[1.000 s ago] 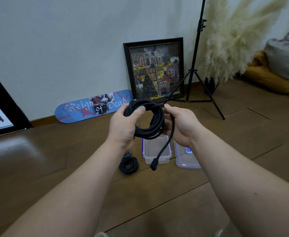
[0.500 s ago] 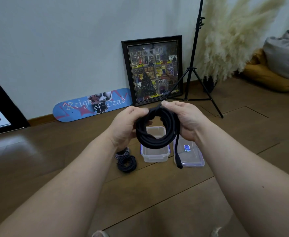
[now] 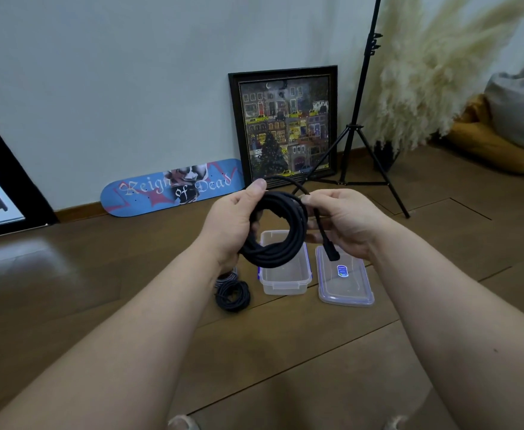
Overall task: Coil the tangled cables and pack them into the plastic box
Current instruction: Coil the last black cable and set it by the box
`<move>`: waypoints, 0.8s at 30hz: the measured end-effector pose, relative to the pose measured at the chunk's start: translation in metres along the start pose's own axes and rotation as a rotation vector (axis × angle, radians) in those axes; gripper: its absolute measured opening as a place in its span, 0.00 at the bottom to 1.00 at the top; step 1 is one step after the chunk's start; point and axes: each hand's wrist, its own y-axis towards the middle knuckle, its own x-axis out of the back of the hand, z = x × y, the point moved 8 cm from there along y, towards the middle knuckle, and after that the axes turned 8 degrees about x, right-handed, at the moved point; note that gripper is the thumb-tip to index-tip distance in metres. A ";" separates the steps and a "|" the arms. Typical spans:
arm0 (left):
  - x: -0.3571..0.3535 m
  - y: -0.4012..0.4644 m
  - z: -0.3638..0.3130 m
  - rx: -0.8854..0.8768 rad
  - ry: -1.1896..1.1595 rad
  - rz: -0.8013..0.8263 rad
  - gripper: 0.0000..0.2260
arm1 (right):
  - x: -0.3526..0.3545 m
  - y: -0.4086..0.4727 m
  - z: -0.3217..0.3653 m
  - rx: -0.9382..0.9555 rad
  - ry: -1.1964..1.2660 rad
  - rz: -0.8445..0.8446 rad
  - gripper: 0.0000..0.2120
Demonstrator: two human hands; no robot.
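Note:
My left hand [image 3: 232,225] grips the left side of a black coiled cable [image 3: 281,243] held in the air above the floor. My right hand [image 3: 344,221] pinches the cable's loose end, which arches over the coil; its plug [image 3: 332,253] hangs down past my palm. Below the coil stands the clear plastic box [image 3: 285,285], open, and no cable shows inside it. Its lid [image 3: 344,287] lies flat to the right. A second black coiled cable [image 3: 232,294] lies on the floor left of the box, with a striped cable [image 3: 228,274] partly hidden behind my left wrist.
A skateboard deck [image 3: 174,187] and a framed picture [image 3: 285,125] lean on the wall behind. A black tripod stand [image 3: 360,128] and pampas grass [image 3: 431,66] stand at the right, with cushions [image 3: 503,125] beyond. A dark frame [image 3: 3,187] leans at far left.
The coil has tilted and dropped lower on the left. My right hand has drawn the loose end up over the coil and now holds it by the stretch above the plug.

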 end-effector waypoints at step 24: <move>-0.019 0.005 0.018 0.054 -0.130 0.074 0.15 | 0.003 -0.001 0.003 0.030 0.149 -0.122 0.05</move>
